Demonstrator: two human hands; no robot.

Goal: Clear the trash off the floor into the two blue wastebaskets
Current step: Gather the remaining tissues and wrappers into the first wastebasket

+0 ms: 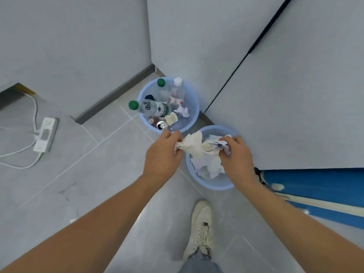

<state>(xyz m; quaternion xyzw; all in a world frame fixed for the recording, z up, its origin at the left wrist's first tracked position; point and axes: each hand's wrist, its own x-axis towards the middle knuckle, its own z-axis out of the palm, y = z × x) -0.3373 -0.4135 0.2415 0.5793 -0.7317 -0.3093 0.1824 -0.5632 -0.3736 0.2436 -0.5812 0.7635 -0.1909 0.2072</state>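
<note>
Two light blue wastebaskets stand in a wall corner. The far wastebasket (192,107) holds plastic bottles, a can and bits of paper. The near wastebasket (213,185) holds crumpled paper. My left hand (162,152) grips a crumpled white paper towel (194,145) at the near basket's left rim. My right hand (237,154) grips a wad of crumpled paper (215,145) above the same basket. The two wads touch between my hands.
A white power strip (46,133) with cables lies on the grey tiled floor at the left. A blue panel (319,184) runs along the right wall. My white shoe (201,229) stands just below the near basket.
</note>
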